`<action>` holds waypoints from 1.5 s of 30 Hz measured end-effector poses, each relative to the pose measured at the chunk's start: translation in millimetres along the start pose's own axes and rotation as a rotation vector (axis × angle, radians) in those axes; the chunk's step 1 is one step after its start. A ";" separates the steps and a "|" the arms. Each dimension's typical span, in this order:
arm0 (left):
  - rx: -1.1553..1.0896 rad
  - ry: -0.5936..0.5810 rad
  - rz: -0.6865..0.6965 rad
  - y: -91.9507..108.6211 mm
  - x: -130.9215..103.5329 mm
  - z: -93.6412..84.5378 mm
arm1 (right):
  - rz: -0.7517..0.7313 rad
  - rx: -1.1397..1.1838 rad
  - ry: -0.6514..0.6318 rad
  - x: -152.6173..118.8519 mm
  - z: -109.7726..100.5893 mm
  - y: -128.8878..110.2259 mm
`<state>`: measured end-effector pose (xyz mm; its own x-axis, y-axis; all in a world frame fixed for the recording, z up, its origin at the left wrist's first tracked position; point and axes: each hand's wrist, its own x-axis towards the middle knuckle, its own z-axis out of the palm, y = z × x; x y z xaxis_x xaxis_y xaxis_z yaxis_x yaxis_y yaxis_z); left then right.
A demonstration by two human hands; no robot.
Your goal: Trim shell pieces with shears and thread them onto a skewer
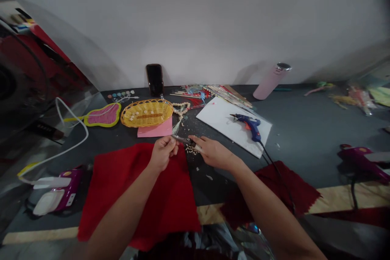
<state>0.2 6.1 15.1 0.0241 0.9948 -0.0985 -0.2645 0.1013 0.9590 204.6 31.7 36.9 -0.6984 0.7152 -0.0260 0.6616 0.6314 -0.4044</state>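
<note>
My right hand (213, 152) is closed around a scissors- or plier-like metal tool (182, 139), whose exact kind is not clear. Its silvery jaws point left and a pale handle shows under my fingers. At the tool's tip, my left hand (164, 152) is pinched closed above the red cloth (161, 195); what it holds is too small to make out. Small tan bits (191, 150) lie scattered on the dark table beneath the tool. Just beyond my hands is a beaded string with a pale tassel (176, 127).
A yellow wicker basket (148, 118) holding small pale pieces overlaps a pink pad (155, 131). On a white board (213, 114) rests a blue glue gun (251, 124), its cord running toward me. A phone (154, 80) and pink bottle (269, 83) stand along the white partition (195, 28).
</note>
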 end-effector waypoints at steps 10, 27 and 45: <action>0.021 -0.017 0.040 -0.8 -2.1 3.8 | -0.108 0.069 0.003 -3.6 -7.4 4.5; 0.163 0.061 0.114 2.7 0.5 6.5 | 0.072 -0.039 0.081 1.4 -1.6 -1.8; 0.418 0.117 0.330 4.1 -4.7 5.1 | -0.080 0.092 0.039 -1.2 1.1 0.8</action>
<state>3.9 1.9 20.8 -0.1096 0.9695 0.2194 0.1662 -0.1997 0.9657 205.7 31.0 35.7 -0.7354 0.6762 0.0448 0.5753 0.6579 -0.4860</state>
